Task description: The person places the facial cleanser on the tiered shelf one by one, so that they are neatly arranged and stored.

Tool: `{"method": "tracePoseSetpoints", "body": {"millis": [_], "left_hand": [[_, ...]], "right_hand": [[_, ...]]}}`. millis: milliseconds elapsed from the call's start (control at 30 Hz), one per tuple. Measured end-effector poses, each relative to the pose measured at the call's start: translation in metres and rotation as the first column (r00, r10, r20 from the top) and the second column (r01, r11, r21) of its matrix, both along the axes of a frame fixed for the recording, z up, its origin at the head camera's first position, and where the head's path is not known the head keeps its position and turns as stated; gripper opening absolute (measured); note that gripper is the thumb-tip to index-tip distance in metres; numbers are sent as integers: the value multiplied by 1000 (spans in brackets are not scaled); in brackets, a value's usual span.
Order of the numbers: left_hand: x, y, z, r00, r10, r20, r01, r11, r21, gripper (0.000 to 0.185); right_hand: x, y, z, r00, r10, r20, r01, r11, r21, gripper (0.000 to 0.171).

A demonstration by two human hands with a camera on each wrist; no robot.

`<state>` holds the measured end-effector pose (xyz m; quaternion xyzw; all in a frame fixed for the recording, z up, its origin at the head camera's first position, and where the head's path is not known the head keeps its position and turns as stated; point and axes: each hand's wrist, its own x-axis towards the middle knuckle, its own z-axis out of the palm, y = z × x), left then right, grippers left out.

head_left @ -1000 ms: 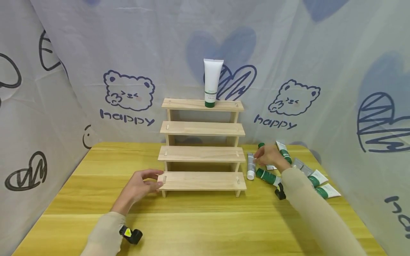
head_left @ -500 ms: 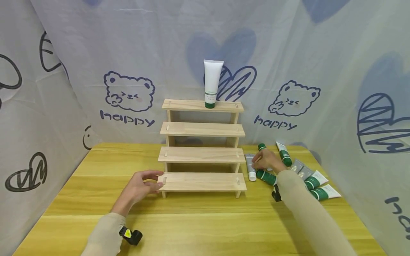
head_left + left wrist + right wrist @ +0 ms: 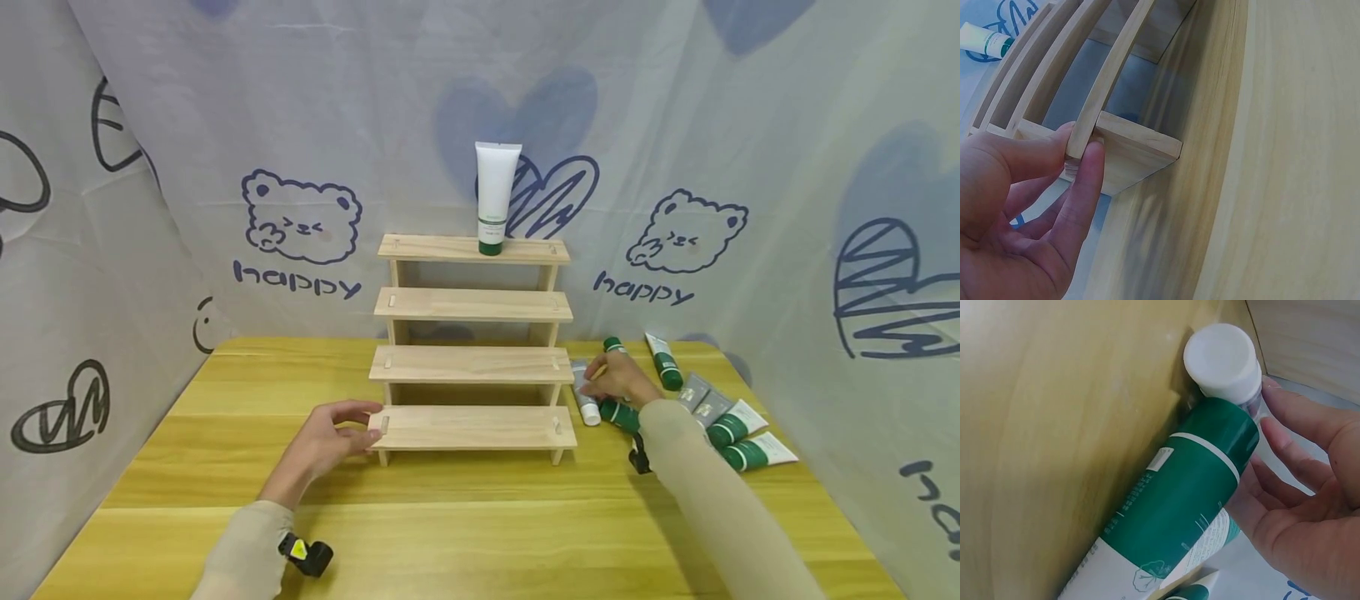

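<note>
A wooden four-step display rack (image 3: 472, 427) stands on the table. My left hand (image 3: 333, 437) pinches the left end of its lowest board (image 3: 1094, 103) between thumb and fingers. One white tube with a green cap (image 3: 495, 196) stands cap-down on the top step. To the right of the rack, my right hand (image 3: 618, 379) has its fingertips at the side of a lying grey tube (image 3: 581, 383) with a white cap (image 3: 1221, 359); I cannot tell whether they pinch it. A green-and-white tube (image 3: 1179, 487) lies under that hand, its cap overlapping the grey tube in the right wrist view.
Further right lie a green-and-white tube (image 3: 665, 364), two flat grey tubes (image 3: 711, 408) and two more green-capped tubes (image 3: 757, 452). Another green cap (image 3: 613, 344) shows behind the right hand. A printed cloth (image 3: 420, 125) hangs behind and beside the table (image 3: 450, 533).
My right hand has shifted left and slightly nearer to me, onto the grey tube. That tube's far end has swung left, so it now lies slanted. The left hand stays put.
</note>
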<state>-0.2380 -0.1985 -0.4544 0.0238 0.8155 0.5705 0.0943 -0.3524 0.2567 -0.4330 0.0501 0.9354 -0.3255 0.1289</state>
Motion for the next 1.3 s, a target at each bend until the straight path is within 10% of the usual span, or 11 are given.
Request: {"method": "tracePoseSetpoints", "body": {"millis": [1300], "left_hand": [[0,0,0,1000,-14,-4,14,1000,13,46]], "right_hand": [[-1,-7,1,995,-102,14,103,976,-191,54]]}}
